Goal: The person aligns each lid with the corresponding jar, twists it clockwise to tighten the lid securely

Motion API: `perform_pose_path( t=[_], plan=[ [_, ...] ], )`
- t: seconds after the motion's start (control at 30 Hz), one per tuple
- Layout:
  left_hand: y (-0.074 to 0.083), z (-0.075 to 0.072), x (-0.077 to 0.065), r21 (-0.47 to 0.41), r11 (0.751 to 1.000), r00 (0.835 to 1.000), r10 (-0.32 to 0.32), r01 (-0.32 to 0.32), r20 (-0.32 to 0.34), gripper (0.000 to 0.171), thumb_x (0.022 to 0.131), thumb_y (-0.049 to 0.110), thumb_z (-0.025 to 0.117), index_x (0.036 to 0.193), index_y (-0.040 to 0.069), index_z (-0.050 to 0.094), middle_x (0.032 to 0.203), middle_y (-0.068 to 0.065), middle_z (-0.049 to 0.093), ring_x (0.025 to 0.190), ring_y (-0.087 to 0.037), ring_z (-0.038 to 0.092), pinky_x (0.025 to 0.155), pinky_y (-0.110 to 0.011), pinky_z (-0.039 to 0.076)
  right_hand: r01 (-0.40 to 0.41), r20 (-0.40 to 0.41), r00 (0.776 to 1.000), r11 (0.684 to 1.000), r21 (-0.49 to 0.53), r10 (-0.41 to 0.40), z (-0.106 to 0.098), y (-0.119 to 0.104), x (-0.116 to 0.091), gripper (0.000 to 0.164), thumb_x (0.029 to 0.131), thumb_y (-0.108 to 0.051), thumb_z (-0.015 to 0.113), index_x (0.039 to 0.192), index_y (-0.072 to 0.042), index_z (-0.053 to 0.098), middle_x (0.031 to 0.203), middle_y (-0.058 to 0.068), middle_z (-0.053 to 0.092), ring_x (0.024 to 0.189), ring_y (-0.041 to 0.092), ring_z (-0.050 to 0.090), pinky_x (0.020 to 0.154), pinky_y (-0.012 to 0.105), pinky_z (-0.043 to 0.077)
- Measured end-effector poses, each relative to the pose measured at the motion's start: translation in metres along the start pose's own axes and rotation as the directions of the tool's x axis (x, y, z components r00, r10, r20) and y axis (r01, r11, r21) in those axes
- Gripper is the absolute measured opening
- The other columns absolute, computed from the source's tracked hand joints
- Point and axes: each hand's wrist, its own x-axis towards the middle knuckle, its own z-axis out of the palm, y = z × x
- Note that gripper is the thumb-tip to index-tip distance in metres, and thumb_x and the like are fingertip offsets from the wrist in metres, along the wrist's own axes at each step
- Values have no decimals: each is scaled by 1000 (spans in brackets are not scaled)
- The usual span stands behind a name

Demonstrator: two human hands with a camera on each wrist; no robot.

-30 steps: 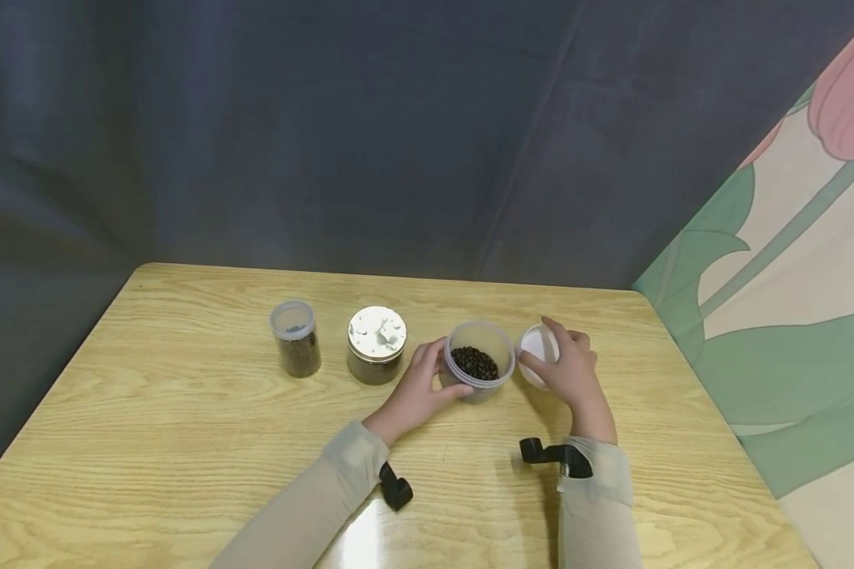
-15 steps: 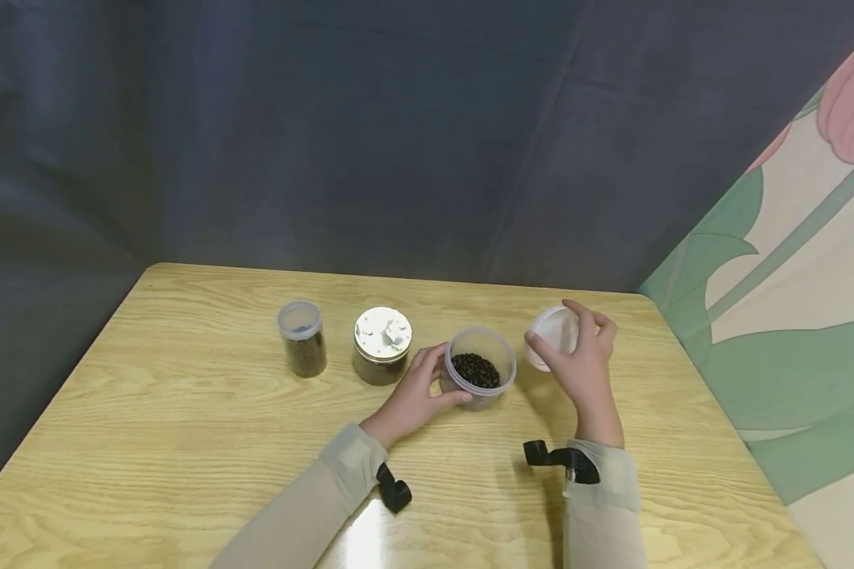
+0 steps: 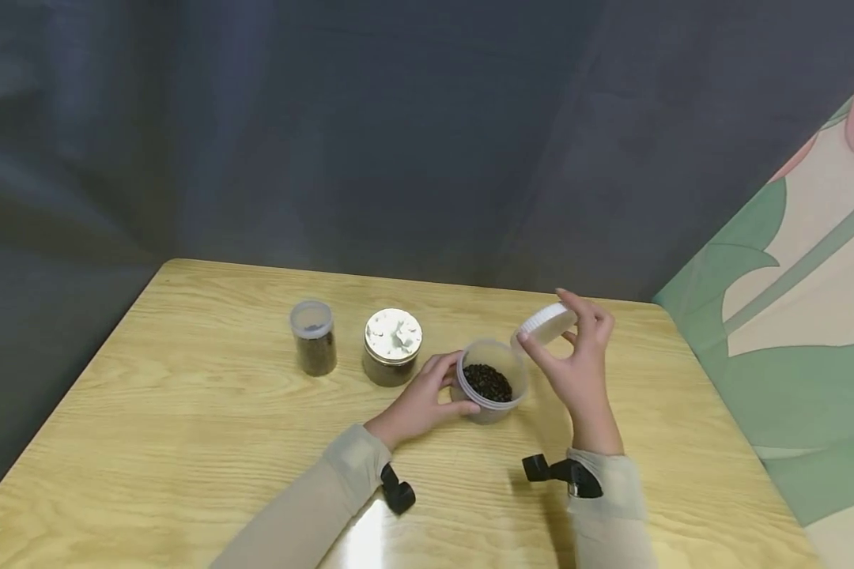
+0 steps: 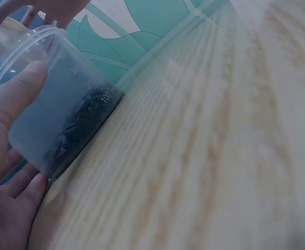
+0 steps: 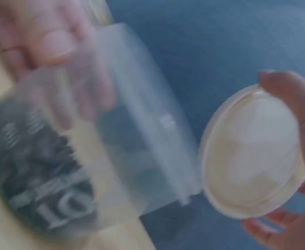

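In the head view my left hand (image 3: 427, 403) holds a translucent plastic jar (image 3: 493, 412) by its left side, thumb in front and fingers behind. Dark coffee beans (image 3: 489, 382) fill its lower part, and the top is uncovered. Printed measuring marks show on the jar wall (image 4: 53, 99) in the left wrist view. Just above the jar's right rim, my right hand (image 3: 580, 359) pinches a white screw lid (image 3: 551, 320) by its edge. The lid is tilted, its hollow underside (image 5: 254, 153) facing the right wrist camera. Whether lid and rim touch, I cannot tell.
Left of the jar stands a short wide jar (image 3: 391, 348) with a shiny metallic lid. Farther left is a slim clear jar (image 3: 316, 352) with dark contents and a translucent lid. The wooden table (image 3: 185, 427) ends at a dark curtain (image 3: 398, 142) behind and a flowered panel at right.
My right hand has lifted the lid off the table and tipped it over toward the jar's rim. The left hand keeps its grip, with the jar a little nearer to me.
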Motion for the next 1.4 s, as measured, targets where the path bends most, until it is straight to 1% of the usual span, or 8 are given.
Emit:
perform_pose_path(
  t=[0.17,0.33,0.5,0.7,0.87,1.07,1.3,1.4],
  plan=[
    [1,3,1,-2,1000,1000,15,-15,12,85,86,17,83,155,3,34,145,-17,41,134,-26,50,112,-21,42,109,0,994,992,69,-109,2,9,-9,76,75,8,83,141,-2,47,141,6,26,128,16,29,106,63,38],
    [1,-1,0,-1,1000,1000,3,-3,23,86,86,16,83,155,2,33,146,-18,41,132,-27,52,112,-22,43,123,-44,992,979,160,-118,2,14,-22,73,74,16,76,132,9,33,142,-6,22,131,16,27,108,55,39],
    [2,-7,-4,33,999,998,-32,30,55,87,87,20,83,156,7,33,148,-14,42,131,-27,55,111,-22,43,152,-106,986,940,305,-125,4,22,-37,67,75,18,72,121,13,23,141,2,27,133,26,29,106,38,41],
    [2,-12,-10,24,999,996,-42,40,81,88,85,18,85,156,8,34,149,-13,42,134,-29,52,112,-23,42,198,-95,980,893,404,-174,7,33,-50,61,72,20,69,112,17,22,136,9,34,128,30,34,106,25,41],
    [3,-14,-13,-1,1000,996,-19,19,86,86,84,15,85,154,5,37,148,-14,43,134,-28,52,112,-22,42,207,-64,978,874,439,-200,10,37,-55,61,67,23,69,110,19,25,135,15,40,127,29,39,109,25,43],
    [2,-16,-14,-4,1000,997,4,-4,75,83,85,14,84,153,2,38,147,-17,44,135,-30,50,112,-24,42,223,-13,970,876,428,-241,15,35,-58,57,66,23,71,106,18,31,134,14,44,130,29,41,111,25,43],
    [2,-15,-14,-7,1000,997,24,-23,75,80,86,14,83,153,2,39,147,-17,44,136,-30,49,113,-26,42,263,60,947,872,414,-315,20,37,-60,53,63,21,75,102,14,39,132,22,44,137,32,38,117,30,37],
    [4,-14,-13,-11,1000,997,22,-21,80,80,87,14,82,153,2,39,147,-17,44,136,-29,49,113,-25,42,253,87,946,879,404,-312,22,35,-61,53,63,20,77,101,12,40,132,23,45,139,31,37,118,31,36]
  ],
)
